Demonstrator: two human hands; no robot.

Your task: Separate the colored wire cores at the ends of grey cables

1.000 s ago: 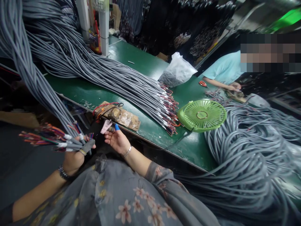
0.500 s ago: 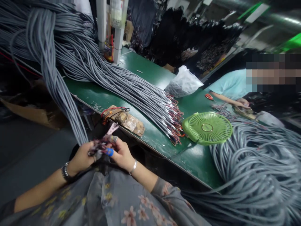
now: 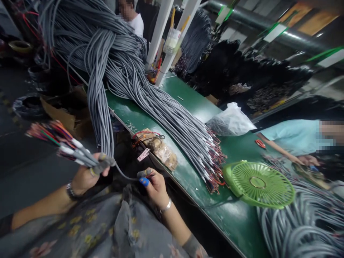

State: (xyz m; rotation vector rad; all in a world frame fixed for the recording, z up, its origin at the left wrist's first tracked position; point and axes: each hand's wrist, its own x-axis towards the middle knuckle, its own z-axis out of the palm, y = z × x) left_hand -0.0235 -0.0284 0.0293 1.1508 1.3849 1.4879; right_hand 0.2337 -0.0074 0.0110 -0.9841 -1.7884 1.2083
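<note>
I have room between the brown block and green fan; a grey cable bars the gap from left hand to right hand.

Head-mounted, at the wearer's own viewpoint. Faces forward and down over left hand and right hand, both at near range. Tilted sideways relative to the white posts. Takes in the green bench obliquely at middle range; reaches the overhead duct in the background.

A bunch of round grey cables sits in the left hand, its multicoloured wire ends fanned past white collars; a single slim grey cable sags across to the right hand.
</note>
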